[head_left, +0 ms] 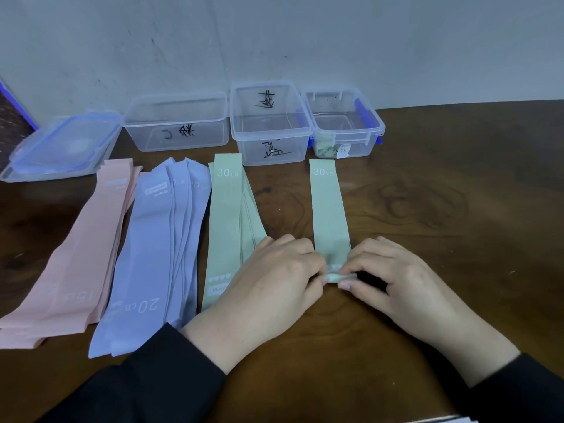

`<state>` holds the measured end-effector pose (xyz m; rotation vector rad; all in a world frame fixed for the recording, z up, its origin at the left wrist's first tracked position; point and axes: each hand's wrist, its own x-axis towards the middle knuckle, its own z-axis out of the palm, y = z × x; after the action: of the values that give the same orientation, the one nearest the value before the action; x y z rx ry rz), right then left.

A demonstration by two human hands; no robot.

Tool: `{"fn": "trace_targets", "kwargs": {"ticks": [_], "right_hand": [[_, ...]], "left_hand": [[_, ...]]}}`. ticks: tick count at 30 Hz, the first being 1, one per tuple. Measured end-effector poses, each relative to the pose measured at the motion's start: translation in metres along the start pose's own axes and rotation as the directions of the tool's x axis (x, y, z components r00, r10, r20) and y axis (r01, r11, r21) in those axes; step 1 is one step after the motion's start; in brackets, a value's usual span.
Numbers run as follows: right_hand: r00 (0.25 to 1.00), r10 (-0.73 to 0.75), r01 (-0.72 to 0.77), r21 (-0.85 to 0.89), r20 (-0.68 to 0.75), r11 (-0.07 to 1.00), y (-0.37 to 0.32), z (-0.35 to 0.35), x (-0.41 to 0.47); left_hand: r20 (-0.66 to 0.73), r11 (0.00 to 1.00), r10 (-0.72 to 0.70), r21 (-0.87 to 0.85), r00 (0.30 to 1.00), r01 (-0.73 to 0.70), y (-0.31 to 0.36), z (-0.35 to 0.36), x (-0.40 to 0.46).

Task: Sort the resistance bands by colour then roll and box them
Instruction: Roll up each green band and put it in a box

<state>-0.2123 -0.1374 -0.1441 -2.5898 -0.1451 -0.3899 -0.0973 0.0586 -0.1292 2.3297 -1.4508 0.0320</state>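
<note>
**Both hands on the near end of a green band**

You had one green band (329,209) laid out lengthwise on the wooden surface (442,209), apart from the rest, its far end marked "30 LB" lying just in front of the right-hand box (345,123). Your left hand (274,276) and right hand (393,276) met at its near end, fingers curled, both pinching a small tight roll of the green material between fingertips and thumbs. The rest of the band lay flat and straight away from you.

To the left sat the sorted piles, side by side: a green pile (232,215) just beside your left hand, a purple pile (158,245) marked "20 LB" next to it, and a pink pile (76,254) furthest left. The bands in each pile overlapped loosely and fanned out a little.

Along the wall (274,35) stood three clear plastic boxes with no lids on: the left box (177,123), the middle box (268,123) (both carried black handwritten marks I could not read), and the right-hand one with blue clips, which held something green and rolled at its front corner. A clear lid with a blue rim (61,145) lay tilted at the far left of the surface. Your sleeves (146,383) were black.
</note>
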Motion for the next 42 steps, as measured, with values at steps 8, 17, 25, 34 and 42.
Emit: {"fn": "trace_targets", "kwargs": {"ticks": [8,17,25,34,42], "right_hand": [[1.0,0.023,-0.022,-0.02,0.014,1.0,0.0007,0.0014,0.002],[1.0,0.014,-0.013,-0.036,0.02,0.999,0.0,0.0018,0.0032],[0.999,0.053,-0.053,-0.028,0.004,0.998,0.0015,0.0008,0.0037],[0.999,0.039,-0.038,-0.062,0.009,0.997,-0.0011,0.0018,0.0037],[0.999,0.049,-0.049,-0.039,0.007,0.998,-0.0007,0.0009,0.0031]], "left_hand": [[-0.014,1.0,-0.012,-0.021,1.0,0.012,0.0005,-0.0007,0.0007],[-0.003,0.999,0.008,0.043,1.0,-0.008,0.0001,0.0009,0.0016],[-0.026,1.0,0.001,0.027,1.0,0.0,-0.0012,0.004,0.002],[-0.011,1.0,0.008,0.015,1.0,-0.008,-0.0012,0.0013,0.0019],[-0.015,1.0,-0.004,-0.003,1.0,0.004,-0.0012,0.0014,0.0003]]}}
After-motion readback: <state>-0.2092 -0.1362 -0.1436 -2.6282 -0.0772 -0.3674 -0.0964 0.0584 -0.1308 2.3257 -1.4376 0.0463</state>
